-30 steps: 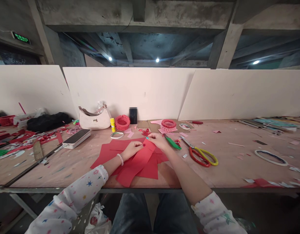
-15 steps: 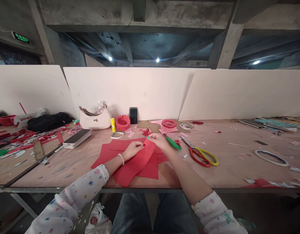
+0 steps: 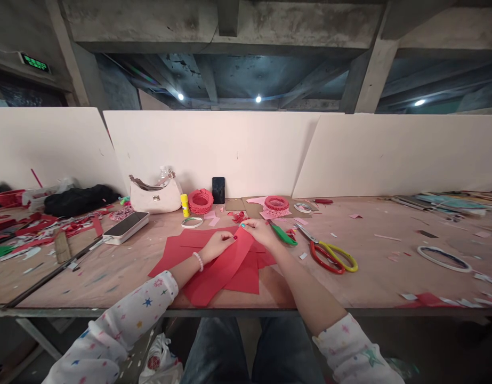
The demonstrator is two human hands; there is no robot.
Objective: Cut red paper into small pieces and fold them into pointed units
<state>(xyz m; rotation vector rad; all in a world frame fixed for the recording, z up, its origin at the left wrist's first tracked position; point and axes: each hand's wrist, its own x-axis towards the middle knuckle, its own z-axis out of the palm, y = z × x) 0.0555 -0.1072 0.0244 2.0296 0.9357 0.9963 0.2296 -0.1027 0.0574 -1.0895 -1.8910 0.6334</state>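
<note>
A curved strip of red paper (image 3: 220, 272) slants up from the table's front edge, lying over several flat red sheets (image 3: 166, 253). My left hand (image 3: 217, 246) pinches its left edge near the top. The upper end is gripped between the thumb and fingers of my right hand (image 3: 258, 230). Just right of that hand lies a green-handled tool (image 3: 284, 234), its tip hidden behind the hand. Beside it rest scissors (image 3: 329, 257) with one red and one yellow handle, blades pointing up and left. Small crumpled red scraps (image 3: 240, 217) sit just beyond my fingers.
Along the back stand a white handbag (image 3: 155, 196), a yellow glue stick (image 3: 185, 205), red braided rings (image 3: 200, 201) and a dark phone (image 3: 218, 190). A white-cased device (image 3: 126, 228) lies left. Tape rolls (image 3: 192, 222) and paper scraps are scattered about. A white panel (image 3: 209, 149) borders the table behind.
Both hands keep their hold on the red paper strip and have hardly moved. The view has shifted very slightly; the objects on the table stay where they were.
</note>
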